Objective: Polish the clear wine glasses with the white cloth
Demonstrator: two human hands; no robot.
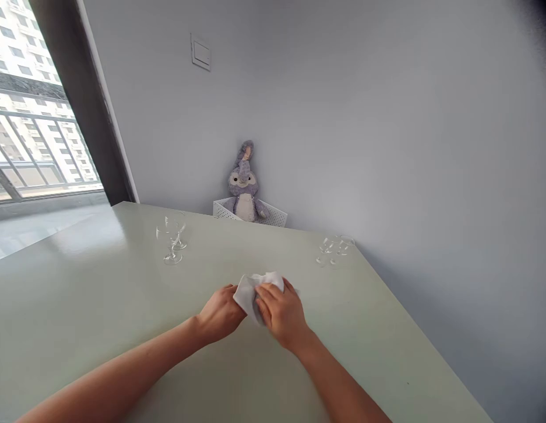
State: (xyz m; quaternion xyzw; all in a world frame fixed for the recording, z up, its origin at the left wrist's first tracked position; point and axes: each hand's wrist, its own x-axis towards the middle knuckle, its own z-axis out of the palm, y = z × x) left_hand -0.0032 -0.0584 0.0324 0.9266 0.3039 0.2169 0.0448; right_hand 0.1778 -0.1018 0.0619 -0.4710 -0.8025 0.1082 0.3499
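Observation:
Over the middle of the table, my right hand (pixel 282 312) is closed on a white cloth (pixel 248 298), its fingers bent over the bunched fabric. My left hand (pixel 222 311) meets the cloth from the left. Its fingers curl in behind the fabric, so what they grip is hidden. A faint pale edge shows just right of the right-hand knuckles, too unclear to name. Farther back on the left stand two clear stemmed glasses, the nearer glass (pixel 173 257) and another glass (pixel 180 244) behind it.
Two small clear glasses, a left one (pixel 326 245) and a right one (pixel 343 247), stand near the right edge of the pale glossy table (pixel 100 305). Beyond its far edge, a plush rabbit (pixel 244 185) sits in a white perforated basket (pixel 277 217) by the wall corner.

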